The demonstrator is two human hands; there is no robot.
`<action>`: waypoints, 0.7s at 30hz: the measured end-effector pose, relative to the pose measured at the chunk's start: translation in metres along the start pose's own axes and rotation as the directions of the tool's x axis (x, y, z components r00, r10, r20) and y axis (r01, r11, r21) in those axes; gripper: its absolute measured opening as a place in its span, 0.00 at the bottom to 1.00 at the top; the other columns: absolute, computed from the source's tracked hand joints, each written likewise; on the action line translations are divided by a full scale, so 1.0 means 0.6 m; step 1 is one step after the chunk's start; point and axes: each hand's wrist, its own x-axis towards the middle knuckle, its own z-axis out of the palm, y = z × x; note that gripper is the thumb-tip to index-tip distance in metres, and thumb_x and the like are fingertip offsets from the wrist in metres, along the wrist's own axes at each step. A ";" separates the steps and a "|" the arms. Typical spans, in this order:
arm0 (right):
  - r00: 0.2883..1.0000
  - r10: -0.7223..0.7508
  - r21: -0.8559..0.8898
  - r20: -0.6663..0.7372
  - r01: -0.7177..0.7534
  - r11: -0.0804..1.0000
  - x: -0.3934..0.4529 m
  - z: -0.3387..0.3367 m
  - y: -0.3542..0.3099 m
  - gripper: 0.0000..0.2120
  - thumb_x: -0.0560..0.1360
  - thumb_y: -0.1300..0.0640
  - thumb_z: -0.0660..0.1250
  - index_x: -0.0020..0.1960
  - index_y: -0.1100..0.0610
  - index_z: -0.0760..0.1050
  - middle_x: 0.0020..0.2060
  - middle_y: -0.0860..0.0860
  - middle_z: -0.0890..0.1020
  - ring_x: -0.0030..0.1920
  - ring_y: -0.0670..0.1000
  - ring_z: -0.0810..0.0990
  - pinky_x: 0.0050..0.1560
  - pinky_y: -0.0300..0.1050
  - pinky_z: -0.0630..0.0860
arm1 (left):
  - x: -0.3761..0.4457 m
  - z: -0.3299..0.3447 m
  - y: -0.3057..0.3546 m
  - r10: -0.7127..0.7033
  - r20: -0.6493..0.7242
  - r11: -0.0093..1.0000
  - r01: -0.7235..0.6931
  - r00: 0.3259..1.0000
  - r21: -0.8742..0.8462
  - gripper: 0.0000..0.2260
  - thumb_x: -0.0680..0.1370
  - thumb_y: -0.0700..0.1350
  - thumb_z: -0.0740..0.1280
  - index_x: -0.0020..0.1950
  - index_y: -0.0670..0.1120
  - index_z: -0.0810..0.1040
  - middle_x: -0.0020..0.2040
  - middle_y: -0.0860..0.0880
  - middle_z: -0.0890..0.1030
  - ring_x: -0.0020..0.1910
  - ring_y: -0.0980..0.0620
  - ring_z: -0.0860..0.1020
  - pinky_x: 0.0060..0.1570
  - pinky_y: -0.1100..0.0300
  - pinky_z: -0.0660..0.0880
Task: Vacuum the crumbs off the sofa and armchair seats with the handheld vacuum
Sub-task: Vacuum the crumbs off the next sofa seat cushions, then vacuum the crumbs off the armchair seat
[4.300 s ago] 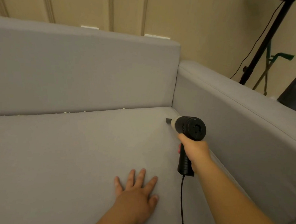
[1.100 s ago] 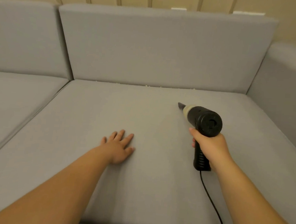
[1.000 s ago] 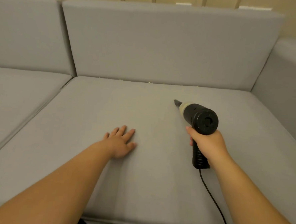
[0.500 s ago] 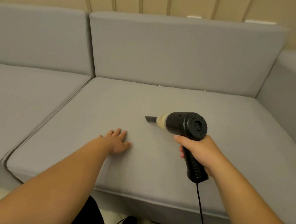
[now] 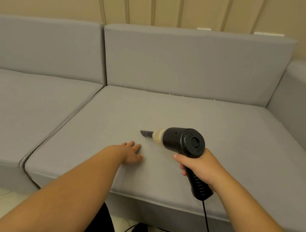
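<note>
So the handheld vacuum (image 5: 179,141) has swung away from the far right corner where it was a few seconds back, and the nozzle now points left over the middle of the right-hand seat cushion (image 5: 237,131). The right hand (image 5: 197,166) is wrapped tight round the black grip, cord (image 5: 205,221) trailing down off the near edge. The left hand (image 5: 131,153) lies flat on the cushion, fingers straight, holding nothing, just left of the nozzle tip. Looks like mid-sweep on the sofa seat. There are pale specks (image 5: 169,94) along the far seam under the back cushion (image 5: 196,64), probably crumbs, hard to tell at this size. I'd say the next pass needs the nozzle pushed right into that crease.
</note>
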 end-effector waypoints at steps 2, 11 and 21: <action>1.000 -0.007 -0.039 0.025 0.008 0.999 -0.004 0.004 -0.006 0.13 0.76 0.48 0.77 0.40 0.57 0.81 0.32 0.52 0.85 0.33 0.48 0.83 0.45 0.47 0.79 | -0.003 0.000 0.001 -0.037 0.004 0.999 0.037 0.999 0.002 0.35 0.84 0.66 0.50 0.85 0.53 0.43 0.85 0.48 0.42 0.84 0.42 0.45 0.80 0.39 0.49; 0.990 0.002 -0.095 -0.140 -0.015 0.995 0.014 -0.055 -0.033 0.13 0.74 0.49 0.77 0.40 0.58 0.81 0.33 0.54 0.86 0.29 0.43 0.80 0.39 0.42 0.77 | -0.019 -0.093 0.018 -0.071 -0.228 0.994 0.089 0.971 0.069 0.34 0.83 0.66 0.51 0.85 0.53 0.44 0.85 0.50 0.41 0.84 0.44 0.44 0.78 0.33 0.46; 0.991 0.095 -0.075 -0.094 -0.102 0.992 0.230 -0.153 -0.114 0.10 0.74 0.51 0.78 0.45 0.59 0.84 0.36 0.57 0.87 0.35 0.52 0.87 0.46 0.51 0.83 | 0.135 -0.244 0.079 0.012 -0.226 0.999 0.000 0.974 0.053 0.29 0.85 0.62 0.52 0.83 0.50 0.58 0.84 0.47 0.56 0.81 0.43 0.56 0.78 0.41 0.56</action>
